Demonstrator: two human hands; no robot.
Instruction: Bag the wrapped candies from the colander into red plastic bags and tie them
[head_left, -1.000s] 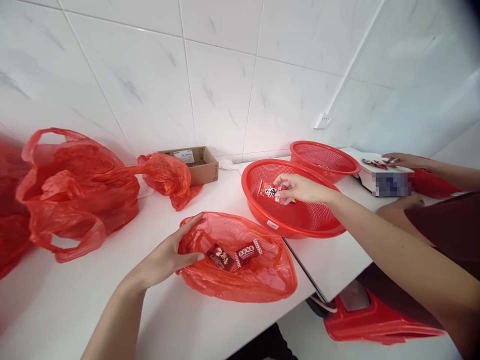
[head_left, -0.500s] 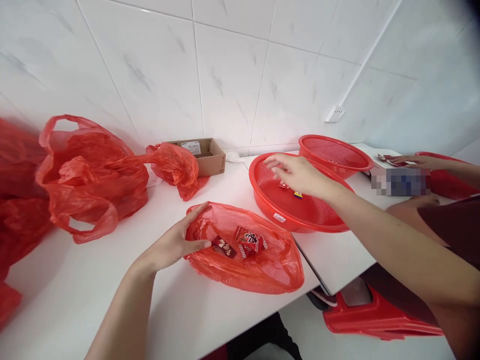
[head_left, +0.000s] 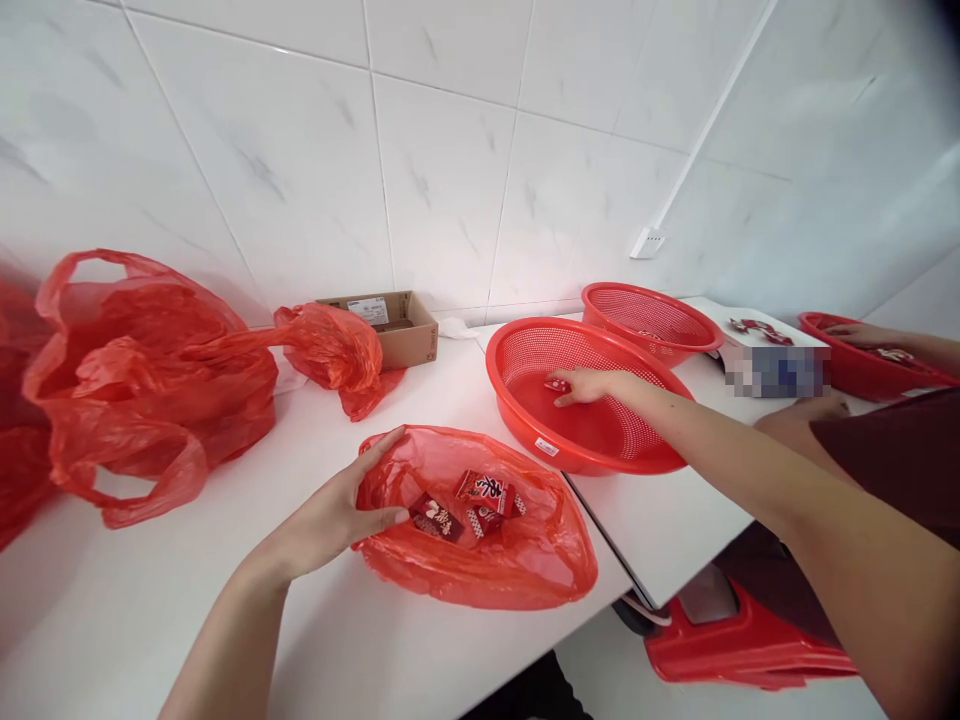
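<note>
My left hand (head_left: 335,505) grips the left edge of a red plastic bag (head_left: 487,590), thumb inside the mouth and fingers along the rim. The bag lies open on the white table, with a few small snack packets (head_left: 487,492) in red and dark red wrappers inside. Down in a red mesh basket (head_left: 517,425), the fingers of my right hand (head_left: 589,385) close around a small red packet (head_left: 556,384). That packet is partly covered by the fingers.
Bunched red plastic bags (head_left: 157,370) lie on the left, near an open cardboard box (head_left: 412,335). Another red basket (head_left: 652,310) stands behind. At right, a co-worker's hand (head_left: 862,335) reaches into a further red basket (head_left: 840,365). A red stool (head_left: 712,640) is below the table.
My right hand has lowered from above the basket to its bottom and closed on a packet. A yellow-blue packet is now hidden. The co-worker's hand has moved from wrappers into their basket.
</note>
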